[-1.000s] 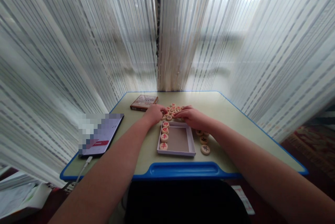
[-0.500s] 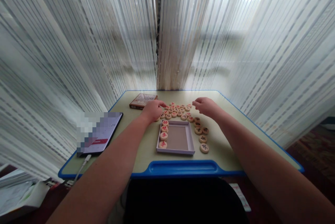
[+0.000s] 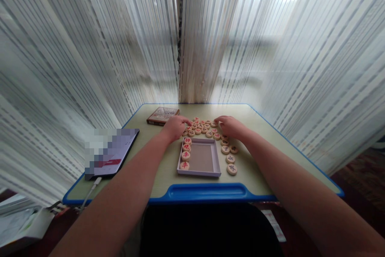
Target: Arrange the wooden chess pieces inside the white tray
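A shallow lilac tray (image 3: pixel 217 164) lies on the desk before me, with several round wooden chess pieces (image 3: pixel 185 155) marked in red lined up along its left wall. More loose pieces (image 3: pixel 202 128) are scattered beyond the tray, and others (image 3: pixel 230 159) run down its right side. My left hand (image 3: pixel 173 126) rests at the left end of the scattered pieces, fingers curled, forefinger on them. My right hand (image 3: pixel 230 125) hovers at the right end, fingers bent down onto a piece; what they hold, if anything, is hidden.
A brown box lid (image 3: pixel 162 115) lies at the far left of the desk (image 3: pixel 264 136). A dark tablet (image 3: pixel 112 152) with a white cable sits at the left edge. A blue groove (image 3: pixel 210 192) runs along the front edge. Sheer curtains surround the desk.
My right hand rose off the pieces to the right half a second ago and has come back down onto the pile's right end. My left hand stayed in place.
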The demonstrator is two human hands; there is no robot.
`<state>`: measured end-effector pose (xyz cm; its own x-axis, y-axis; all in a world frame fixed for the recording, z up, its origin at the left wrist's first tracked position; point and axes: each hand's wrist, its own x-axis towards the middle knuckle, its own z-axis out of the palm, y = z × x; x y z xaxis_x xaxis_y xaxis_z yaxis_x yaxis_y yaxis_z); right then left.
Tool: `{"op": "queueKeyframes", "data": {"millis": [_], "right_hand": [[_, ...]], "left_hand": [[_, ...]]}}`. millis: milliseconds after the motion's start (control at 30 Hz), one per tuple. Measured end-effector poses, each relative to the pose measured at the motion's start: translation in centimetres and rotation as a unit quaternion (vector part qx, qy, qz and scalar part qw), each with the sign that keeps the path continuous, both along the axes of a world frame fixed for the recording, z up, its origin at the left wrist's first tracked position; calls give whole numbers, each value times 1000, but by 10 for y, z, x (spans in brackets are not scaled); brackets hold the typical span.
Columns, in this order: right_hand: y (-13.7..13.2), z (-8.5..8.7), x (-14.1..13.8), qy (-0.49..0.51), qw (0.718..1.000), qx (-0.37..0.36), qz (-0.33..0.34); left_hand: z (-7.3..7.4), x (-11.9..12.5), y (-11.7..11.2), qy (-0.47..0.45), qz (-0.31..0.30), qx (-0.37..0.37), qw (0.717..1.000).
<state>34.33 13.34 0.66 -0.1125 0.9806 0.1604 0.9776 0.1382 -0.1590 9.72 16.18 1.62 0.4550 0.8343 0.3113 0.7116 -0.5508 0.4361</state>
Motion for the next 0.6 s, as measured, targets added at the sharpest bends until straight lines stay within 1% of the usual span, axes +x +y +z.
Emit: {"op": "queueKeyframes", "data": {"millis": [133,267,400,500,600], "right_hand": [[-4,7,-3,-16,1000,12,-21],[-8,12,-8,-21,999,-3,-43],[-10,15,-10,-13,997,-10,-69],[-13,18,-13,21,996,35,-82],[-18,23,-20,88,991,86,-60]], "left_hand": [[1,0,0,0,-3,0,1000],[2,0,-1,-3,-9,3,1000],[5,1,-4,-1,2,-8,1000],[8,0,-6,-1,25,-13,1000],[9,-1,-4,-8,41,-7,999]]}}
